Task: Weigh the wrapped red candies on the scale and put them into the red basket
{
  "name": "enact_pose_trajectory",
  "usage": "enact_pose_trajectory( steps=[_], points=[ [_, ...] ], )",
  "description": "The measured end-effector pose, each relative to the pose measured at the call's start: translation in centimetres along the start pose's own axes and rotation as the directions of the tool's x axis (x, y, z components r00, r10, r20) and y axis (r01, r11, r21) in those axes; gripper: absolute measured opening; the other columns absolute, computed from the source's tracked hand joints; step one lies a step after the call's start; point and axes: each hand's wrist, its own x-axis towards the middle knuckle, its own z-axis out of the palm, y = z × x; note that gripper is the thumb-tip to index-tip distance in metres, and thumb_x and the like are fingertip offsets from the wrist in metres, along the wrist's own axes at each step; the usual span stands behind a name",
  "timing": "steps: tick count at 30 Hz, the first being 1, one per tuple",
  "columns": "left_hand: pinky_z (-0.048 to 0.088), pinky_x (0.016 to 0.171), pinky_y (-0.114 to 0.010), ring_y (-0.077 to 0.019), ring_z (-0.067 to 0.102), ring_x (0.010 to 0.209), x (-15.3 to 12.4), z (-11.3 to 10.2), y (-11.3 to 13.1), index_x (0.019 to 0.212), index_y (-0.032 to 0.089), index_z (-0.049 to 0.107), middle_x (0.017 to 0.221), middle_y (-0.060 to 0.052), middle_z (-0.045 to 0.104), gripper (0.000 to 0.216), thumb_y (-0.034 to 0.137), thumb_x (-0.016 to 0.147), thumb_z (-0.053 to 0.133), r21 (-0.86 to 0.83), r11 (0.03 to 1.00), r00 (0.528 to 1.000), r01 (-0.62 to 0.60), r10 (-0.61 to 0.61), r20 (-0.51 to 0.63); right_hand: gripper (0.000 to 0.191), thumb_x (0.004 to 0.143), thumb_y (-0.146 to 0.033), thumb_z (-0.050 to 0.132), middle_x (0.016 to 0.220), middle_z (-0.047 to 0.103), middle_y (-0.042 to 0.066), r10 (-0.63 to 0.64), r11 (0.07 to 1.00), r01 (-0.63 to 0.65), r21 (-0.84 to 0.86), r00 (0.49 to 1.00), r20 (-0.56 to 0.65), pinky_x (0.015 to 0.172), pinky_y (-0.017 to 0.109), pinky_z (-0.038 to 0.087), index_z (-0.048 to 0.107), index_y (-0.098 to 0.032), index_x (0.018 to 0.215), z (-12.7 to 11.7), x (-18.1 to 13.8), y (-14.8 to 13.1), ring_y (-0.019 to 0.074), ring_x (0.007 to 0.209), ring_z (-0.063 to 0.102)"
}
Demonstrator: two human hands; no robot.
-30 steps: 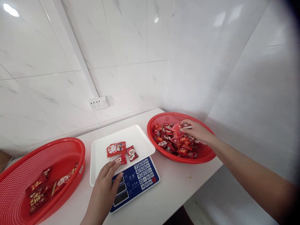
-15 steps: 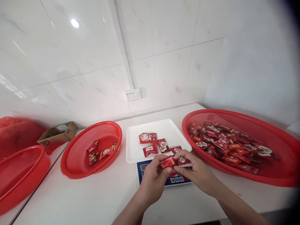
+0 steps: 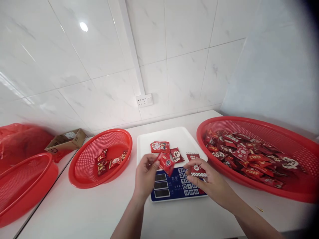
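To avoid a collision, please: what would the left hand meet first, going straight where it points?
Besides the red packet it holds, the left hand would probably meet the cartoon-printed packet on the white weighing tray first; depth is unclear.

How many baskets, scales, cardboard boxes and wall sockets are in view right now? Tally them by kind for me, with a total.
Red baskets: 3
Scale: 1
Cardboard box: 1
Wall socket: 1
Total: 6
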Motion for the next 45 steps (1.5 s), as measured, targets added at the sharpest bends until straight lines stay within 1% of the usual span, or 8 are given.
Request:
enact_pose_trajectory(
  steps=[5, 10, 15, 21, 26, 31, 40, 45],
  points=[
    [0.05, 0.063, -0.028, -0.0129, 0.058, 0.064, 3.3, -2.1, -1.4, 0.079, 0.02, 0.047, 0.072, 0.002, 0.055, 0.009, 0.029, 0.083, 0.049, 0.313, 0.947, 0.979, -0.071, 0.126, -0.162, 0.039, 0.08, -0.052, 0.054, 0.104, 0.065, 0.006, 0.042, 0.998, -0.042, 0.051, 0.999, -0.007, 0.074, 0.033, 0.053, 0.057, -0.025, 0.108, -0.8, -0.8, 0.5, 0.0224, 0.091, 0.062],
    [0.045, 0.08, -0.042, -0.0236, 0.057, 0.085, 3.6, -2.5, -2.9, 0.081, 0.021, 0.062, 0.086, -0.005, 0.063, 0.008, 0.018, 0.078, 0.055, 0.543, 0.834, 0.978, -0.097, 0.18, -0.102, 0.044, 0.089, -0.049, 0.04, 0.109, 0.066, 0.008, 0.043, 0.999, -0.044, -0.022, 0.998, -0.044, 0.084, 0.034, 0.052, 0.055, -0.024, 0.122, -0.7, -0.8, 0.7, 0.0213, 0.095, 0.064],
    [0.043, 0.089, -0.046, -0.0271, 0.054, 0.1, 2.7, -1.9, -2.9, 0.093, 0.022, 0.066, 0.105, -0.008, 0.063, 0.015, 0.02, 0.086, 0.053, 0.756, 0.617, 0.947, -0.217, 0.322, 0.009, 0.057, 0.093, -0.039, 0.034, 0.102, 0.07, 0.007, 0.022, 0.978, -0.036, -0.206, 0.997, -0.071, 0.075, 0.035, 0.055, 0.025, -0.022, 0.146, -0.2, 0.9, 0.9, 0.0218, 0.087, 0.068],
    [0.048, 0.087, -0.044, -0.0264, 0.055, 0.104, 1.8, -1.1, -2.7, 0.106, 0.022, 0.064, 0.112, -0.009, 0.062, 0.021, 0.025, 0.087, 0.056, 0.806, 0.493, 0.931, -0.327, 0.315, 0.185, 0.045, 0.094, -0.027, 0.031, 0.129, 0.058, 0.01, -0.214, 0.831, 0.126, -0.542, 0.971, -0.102, 0.087, 0.043, 0.052, 0.041, -0.023, 0.138, 1.6, 4.8, 0.2, 0.0268, 0.111, 0.059],
    [0.049, 0.089, -0.045, -0.0267, 0.055, 0.108, 1.4, -1.4, -3.1, 0.107, 0.023, 0.064, 0.117, -0.009, 0.059, 0.022, 0.021, 0.086, 0.057, 0.795, 0.504, 0.934, -0.336, 0.287, 0.213, 0.049, 0.092, -0.025, 0.039, 0.149, 0.033, 0.014, -0.208, 0.748, 0.263, -0.61, 0.965, 0.16, 0.104, 0.049, 0.039, 0.04, -0.019, 0.141, 2.5, 5.6, 0.4, 0.029, 0.134, 0.035],
    [0.05, 0.09, -0.045, -0.0279, 0.052, 0.117, 1.0, -1.8, -3.0, 0.114, 0.024, 0.058, 0.127, -0.01, 0.053, 0.027, 0.023, 0.087, 0.055, 0.772, 0.553, 0.948, -0.311, 0.236, 0.213, 0.047, 0.092, -0.036, 0.043, 0.148, 0.036, 0.008, -0.175, 0.834, 0.213, -0.508, 0.977, 0.123, 0.107, 0.047, 0.036, 0.045, -0.024, 0.138, 0.2, 2.7, 0.7, 0.0258, 0.135, 0.033],
    [0.052, 0.079, -0.033, -0.0198, 0.062, 0.094, -2.1, -1.4, -1.5, 0.093, 0.021, 0.06, 0.097, -0.007, 0.065, 0.012, 0.023, 0.092, 0.048, 0.601, 0.667, 0.885, -0.441, 0.437, 0.164, 0.038, 0.085, -0.054, 0.048, 0.109, 0.07, 0.003, 0.031, 0.943, -0.122, -0.308, 0.958, -0.285, 0.085, 0.038, 0.056, 0.066, -0.029, 0.107, -6.3, -4.2, 3.9, 0.0255, 0.104, 0.064],
    [0.048, 0.06, -0.024, -0.0144, 0.06, 0.067, -4.9, 0.5, -1.3, 0.08, 0.02, 0.057, 0.073, -0.003, 0.064, 0.017, 0.023, 0.093, 0.046, 0.458, 0.704, 0.834, -0.542, 0.387, 0.392, 0.038, 0.085, -0.053, 0.045, 0.106, 0.071, 0.002, 0.04, 0.816, -0.305, -0.491, 0.877, -0.478, 0.071, 0.038, 0.059, 0.066, -0.03, 0.106, -8.0, -4.5, 4.8, 0.0274, 0.098, 0.066]
  ],
)
